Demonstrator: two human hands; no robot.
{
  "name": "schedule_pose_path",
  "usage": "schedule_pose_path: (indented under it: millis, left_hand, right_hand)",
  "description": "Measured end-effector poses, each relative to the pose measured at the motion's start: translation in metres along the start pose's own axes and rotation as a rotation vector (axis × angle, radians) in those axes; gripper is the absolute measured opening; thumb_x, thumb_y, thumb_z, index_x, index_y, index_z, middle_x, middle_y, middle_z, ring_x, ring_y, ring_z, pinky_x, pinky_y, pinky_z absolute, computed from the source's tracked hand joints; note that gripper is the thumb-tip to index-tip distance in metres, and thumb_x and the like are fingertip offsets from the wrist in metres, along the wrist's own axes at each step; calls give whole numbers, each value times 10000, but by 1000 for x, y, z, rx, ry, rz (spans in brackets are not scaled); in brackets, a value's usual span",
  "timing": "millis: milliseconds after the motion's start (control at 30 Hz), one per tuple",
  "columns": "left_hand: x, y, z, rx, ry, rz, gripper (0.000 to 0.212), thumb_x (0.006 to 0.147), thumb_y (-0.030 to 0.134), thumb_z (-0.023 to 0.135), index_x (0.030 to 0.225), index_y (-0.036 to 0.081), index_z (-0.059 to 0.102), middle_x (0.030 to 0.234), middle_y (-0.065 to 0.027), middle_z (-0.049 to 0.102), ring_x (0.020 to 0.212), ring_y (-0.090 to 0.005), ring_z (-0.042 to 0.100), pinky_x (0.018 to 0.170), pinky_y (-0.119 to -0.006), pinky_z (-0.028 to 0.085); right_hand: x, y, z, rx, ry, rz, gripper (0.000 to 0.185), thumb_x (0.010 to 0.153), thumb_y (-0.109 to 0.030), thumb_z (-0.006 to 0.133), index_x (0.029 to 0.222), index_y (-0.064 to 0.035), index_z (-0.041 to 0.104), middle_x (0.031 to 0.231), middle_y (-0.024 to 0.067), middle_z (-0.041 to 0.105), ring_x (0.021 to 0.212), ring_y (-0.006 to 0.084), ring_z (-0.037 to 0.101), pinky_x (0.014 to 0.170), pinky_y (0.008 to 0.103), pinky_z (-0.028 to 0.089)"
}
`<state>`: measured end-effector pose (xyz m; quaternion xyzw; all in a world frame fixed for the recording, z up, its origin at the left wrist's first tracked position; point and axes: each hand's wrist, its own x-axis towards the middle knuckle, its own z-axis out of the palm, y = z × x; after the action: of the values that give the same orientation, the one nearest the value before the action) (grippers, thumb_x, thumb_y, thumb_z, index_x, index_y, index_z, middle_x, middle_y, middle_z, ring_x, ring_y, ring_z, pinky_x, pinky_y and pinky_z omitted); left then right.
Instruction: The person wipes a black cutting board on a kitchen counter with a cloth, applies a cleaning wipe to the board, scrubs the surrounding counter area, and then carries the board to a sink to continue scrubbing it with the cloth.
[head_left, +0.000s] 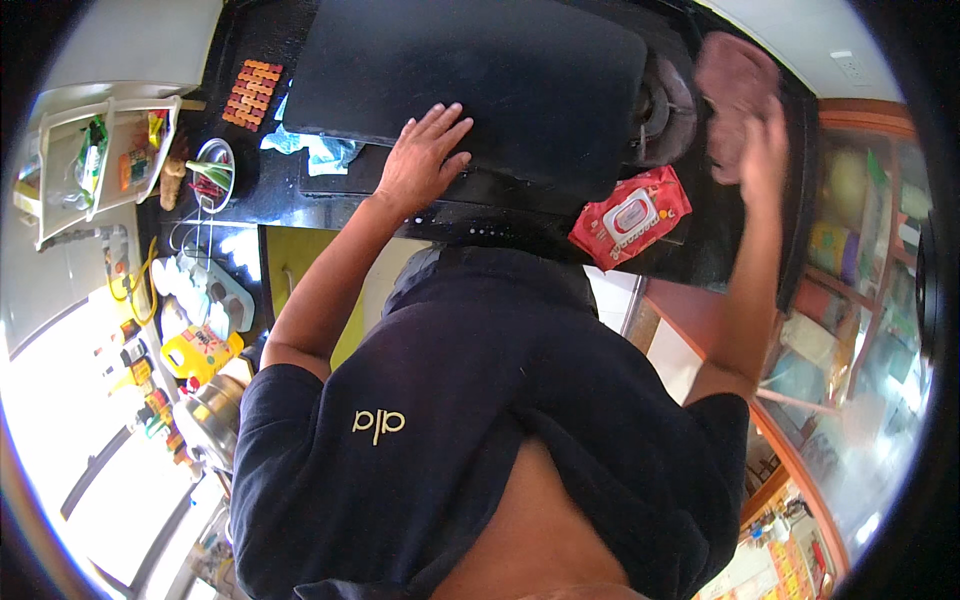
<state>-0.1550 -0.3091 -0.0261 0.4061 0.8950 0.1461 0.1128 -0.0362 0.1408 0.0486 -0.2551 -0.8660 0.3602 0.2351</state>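
Observation:
My left hand (431, 154) rests palm down, fingers spread, on the near edge of a large dark flat panel (480, 67) lying over the black countertop. At the right, my right hand (765, 154), slightly blurred, is on a brownish-pink cloth (731, 82) on the counter; its fingers lie at the cloth's right side. Between the hands, near the front edge, lies a red pack of wet wipes (634, 217) with a white lid. A dark translucent round object (667, 112) shows beside the panel's right end. Light blue crumpled material (330, 150) sticks out from under the panel's left side.
An orange-and-brown trivet (253, 95) lies at the back left. Nearer stands a metal strainer (212, 176) with green and red vegetables. A white rack (112, 161) hangs at the left, above a yellow detergent jug (199, 351). A glass-fronted cabinet (855, 240) stands at the right.

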Motion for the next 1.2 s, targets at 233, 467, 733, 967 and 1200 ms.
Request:
schedule_pose_path:
  millis: [233, 467, 733, 967, 1200]
  left_hand:
    - [30, -83, 1, 238, 216, -59, 585, 984, 462, 461, 1498, 204, 356, 1582, -83, 274, 1477, -294, 199, 1169, -545, 191]
    - [16, -101, 2, 210, 191, -6, 606, 981, 428, 450, 1523, 196, 309, 1594, -65, 251, 1479, -271, 201, 1156, -560, 198]
    - [17, -96, -7, 209, 133, -21, 570, 1019, 416, 350, 1540, 203, 260, 1610, -51, 212, 1492, -255, 165, 1173, -548, 157]
    - [20, -103, -2, -7, 232, -13, 566, 1001, 285, 385, 1523, 94, 274, 1560, -134, 304, 1451, -302, 274, 1176, -499, 202]
    - [13, -113, 2, -209, 435, -70, 532, 971, 145, 429, 1473, 0, 330, 1449, -209, 454, 1359, -378, 418, 1124, -476, 325]
  right_hand:
    - [-42, -99, 237, -400, -212, -490, 616, 825, -144, 603, 1414, -288, 495, 1256, 113, 589, 1101, 368, 552, 924, 474, 488]
    - [-146, -185, 276, -473, -382, -563, 470, 758, -178, 687, 1220, -204, 608, 1084, 70, 572, 984, 302, 557, 761, 430, 518]
    - [-14, -129, 294, -651, -88, -372, 355, 852, -265, 641, 1208, -270, 640, 1127, 99, 583, 1027, 331, 561, 784, 464, 519]
    - [-12, -153, 307, -677, -200, -398, 336, 856, -243, 645, 1192, -246, 641, 1101, 88, 583, 995, 303, 565, 776, 444, 509]
    - [-133, -179, 280, -401, -551, -650, 426, 727, -194, 729, 1147, -240, 674, 1054, 30, 561, 986, 245, 530, 743, 390, 469]
